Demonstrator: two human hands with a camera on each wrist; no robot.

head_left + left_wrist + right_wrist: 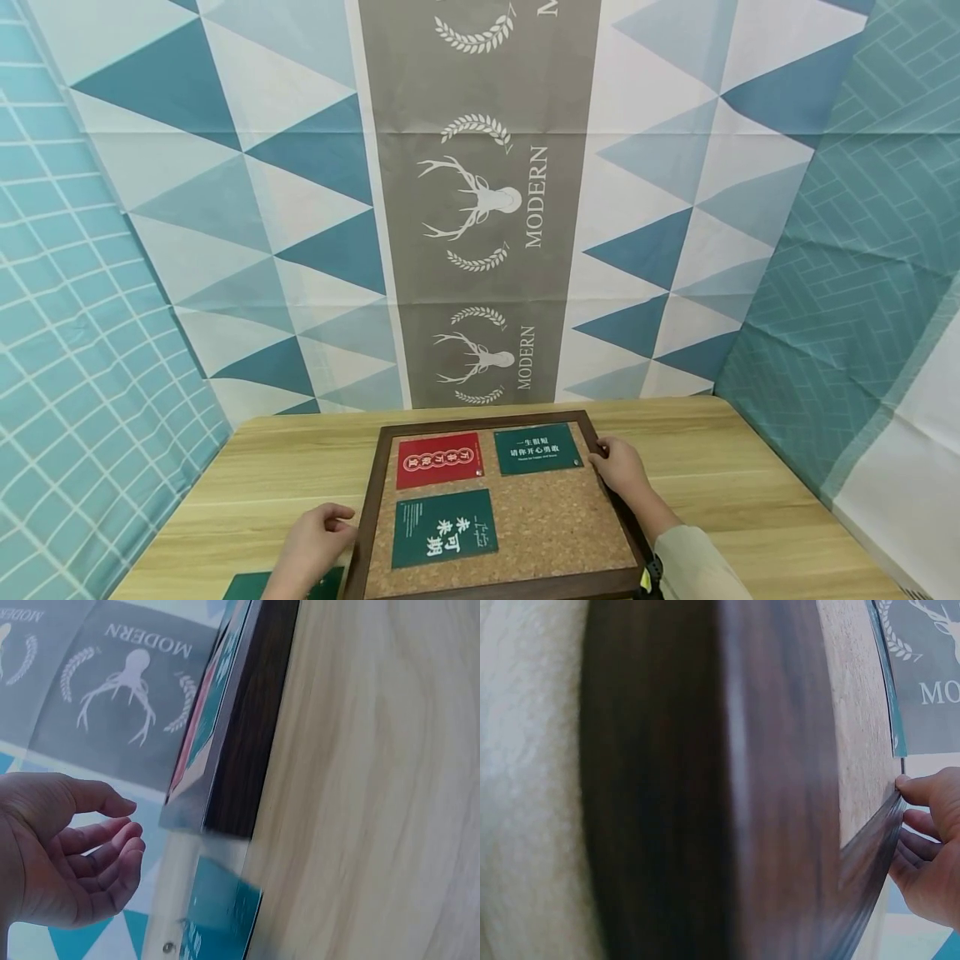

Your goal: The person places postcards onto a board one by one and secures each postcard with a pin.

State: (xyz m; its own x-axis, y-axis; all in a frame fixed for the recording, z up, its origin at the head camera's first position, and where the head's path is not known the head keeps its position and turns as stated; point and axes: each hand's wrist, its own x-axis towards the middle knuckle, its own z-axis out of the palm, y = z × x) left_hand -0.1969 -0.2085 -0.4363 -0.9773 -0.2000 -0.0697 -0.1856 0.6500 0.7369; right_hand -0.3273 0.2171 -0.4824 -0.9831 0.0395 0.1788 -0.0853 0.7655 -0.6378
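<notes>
A cork board (pixel 562 525) in a dark brown wooden frame lies on the table. My right hand (pixel 626 471) grips the frame's right edge, thumb on top and fingers along the outer side in the right wrist view. Just off the left edge, my left hand (pixel 311 542) hovers with loosely curled fingers, holding nothing. On the cork are a red card (pixel 440 475) at upper left, a dark green card (pixel 536 462) at upper right and another green card (pixel 408 546) below the red one, all with printed writing.
Another green card (pixel 246 587) lies on the wooden table (pixel 750 475) at the near left, partly behind the left forearm. A patterned cloth (pixel 480 275) with deer heads hangs behind the table. Tile-patterned cloths (pixel 67 333) stand along both sides.
</notes>
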